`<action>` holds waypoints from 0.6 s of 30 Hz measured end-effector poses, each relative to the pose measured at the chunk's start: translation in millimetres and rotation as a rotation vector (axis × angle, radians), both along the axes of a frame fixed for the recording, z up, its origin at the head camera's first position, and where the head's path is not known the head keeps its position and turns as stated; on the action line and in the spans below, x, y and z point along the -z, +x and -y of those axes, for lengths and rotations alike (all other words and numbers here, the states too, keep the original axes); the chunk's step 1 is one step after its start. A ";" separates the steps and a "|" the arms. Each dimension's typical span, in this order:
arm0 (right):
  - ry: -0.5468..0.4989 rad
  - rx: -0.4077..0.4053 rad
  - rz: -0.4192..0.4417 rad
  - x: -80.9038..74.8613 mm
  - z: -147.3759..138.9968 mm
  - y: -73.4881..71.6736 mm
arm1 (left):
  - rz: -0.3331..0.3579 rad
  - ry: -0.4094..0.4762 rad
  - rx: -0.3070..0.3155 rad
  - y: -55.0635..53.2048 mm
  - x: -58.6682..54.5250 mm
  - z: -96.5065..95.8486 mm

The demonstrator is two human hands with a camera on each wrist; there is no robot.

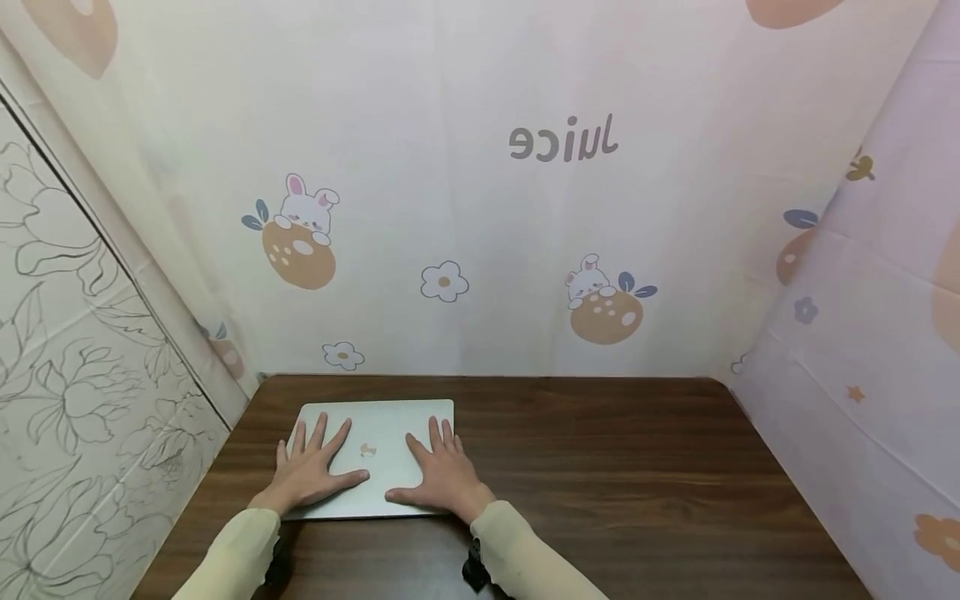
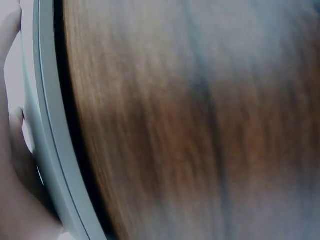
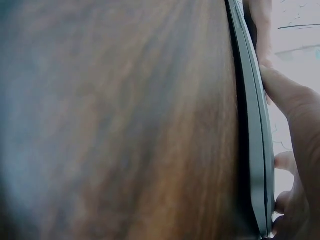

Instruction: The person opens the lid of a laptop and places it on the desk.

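A silver laptop [image 1: 386, 422], closed, lies flat on the left part of a brown wooden table [image 1: 615, 475], a small emblem at the middle of its lid. My left hand [image 1: 309, 477] rests on the lid's left side, fingers spread and straight. On the right side lies my right hand [image 1: 444, 479], also with spread fingers, its thumb pointing toward the left thumb. The left wrist view has the laptop's thin edge [image 2: 50, 115] beside part of the left hand [image 2: 15, 185]. In the right wrist view the same front edge [image 3: 256, 135] runs past the right hand [image 3: 302, 125].
Behind the table hangs a pale curtain [image 1: 487, 200] printed with rabbits, fruit and flowers. Another printed cloth [image 1: 862, 350] borders the right side. A panel with line-drawn flowers [image 1: 82, 400] stands at the left. The tabletop's wood extends to the laptop's right.
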State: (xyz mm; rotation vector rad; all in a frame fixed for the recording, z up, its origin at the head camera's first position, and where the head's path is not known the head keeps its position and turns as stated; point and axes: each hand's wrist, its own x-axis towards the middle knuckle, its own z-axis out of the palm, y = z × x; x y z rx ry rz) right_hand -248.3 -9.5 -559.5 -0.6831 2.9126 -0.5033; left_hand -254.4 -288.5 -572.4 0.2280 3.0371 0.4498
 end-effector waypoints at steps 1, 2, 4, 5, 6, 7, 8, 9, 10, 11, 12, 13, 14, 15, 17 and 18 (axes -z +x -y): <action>-0.002 0.000 -0.002 0.1 -0.6 0.2 | 0.001 -0.005 -0.004 0.0 0.0 -0.6; -0.003 0.000 -0.001 0.3 -1.2 0.4 | 0.000 -0.006 -0.004 0.2 0.0 -1.3; 0.003 0.000 0.002 1.0 -2.2 0.8 | -0.002 -0.016 -0.004 0.5 0.7 -2.4; 0.007 0.001 0.004 1.5 -2.7 0.9 | -0.003 -0.018 -0.004 1.0 0.9 -3.3; 0.013 0.002 0.005 2.1 -3.1 1.0 | -0.005 -0.018 -0.005 1.5 1.2 -4.2; 0.014 0.002 0.006 2.5 -3.6 1.2 | -0.008 -0.021 -0.008 1.9 1.8 -5.2; 0.020 0.003 0.006 3.0 -4.0 1.3 | -0.015 -0.022 -0.009 2.6 2.2 -6.5; 0.025 0.004 0.003 3.4 -4.3 1.3 | -0.023 -0.027 -0.008 3.2 2.8 -7.7; 0.031 0.006 0.002 3.7 -4.7 1.4 | -0.028 -0.030 -0.004 3.6 3.3 -9.3; 0.036 0.007 0.002 4.0 -5.4 1.6 | -0.028 -0.028 0.002 4.3 3.5 -11.5; 0.041 0.009 0.003 4.0 -6.1 1.7 | -0.032 -0.028 0.010 4.7 4.2 -13.7; 0.044 0.011 0.002 4.0 -6.8 1.8 | -0.037 -0.026 0.017 5.0 4.1 -15.9; 0.047 0.013 0.000 3.6 -7.4 1.9 | -0.039 -0.024 0.023 5.5 3.9 -18.0; 0.048 0.013 -0.001 3.2 -7.9 2.0 | -0.038 -0.022 0.028 5.7 3.6 -19.8; 0.046 0.013 -0.003 2.0 -8.9 2.4 | -0.040 -0.013 0.033 6.1 2.4 -22.8; 0.045 0.013 -0.005 1.5 -9.1 2.5 | -0.042 -0.014 0.030 6.2 2.0 -23.4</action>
